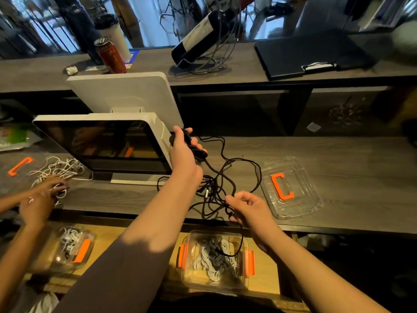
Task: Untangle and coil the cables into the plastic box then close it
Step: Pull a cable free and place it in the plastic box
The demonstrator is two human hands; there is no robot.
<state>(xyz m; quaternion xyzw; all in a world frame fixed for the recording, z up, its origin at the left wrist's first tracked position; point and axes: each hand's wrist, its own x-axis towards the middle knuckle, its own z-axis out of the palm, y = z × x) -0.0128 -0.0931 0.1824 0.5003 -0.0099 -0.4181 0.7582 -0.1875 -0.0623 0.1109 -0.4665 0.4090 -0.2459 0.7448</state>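
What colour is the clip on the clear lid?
Orange, clearest in the head view: the C-shaped clip on the clear plastic lid.

A: The room is dim. Most light comes from the windows (144, 16) at twelve o'clock; they are overexposed and bluish.

B: Is there a second source?

A: Yes, warm light falls on the lower wooden shelf (266, 267) at six o'clock. A hard shadow edge crosses the left forearm (144, 240).

B: And the sharpness?

A: The centre is fairly sharp. The top is soft and smeared, mostly at one and eleven o'clock. The wide lens bends the bench (338, 159) edges, and the corners stretch. The dark screen (99, 141) shows faint reflections.
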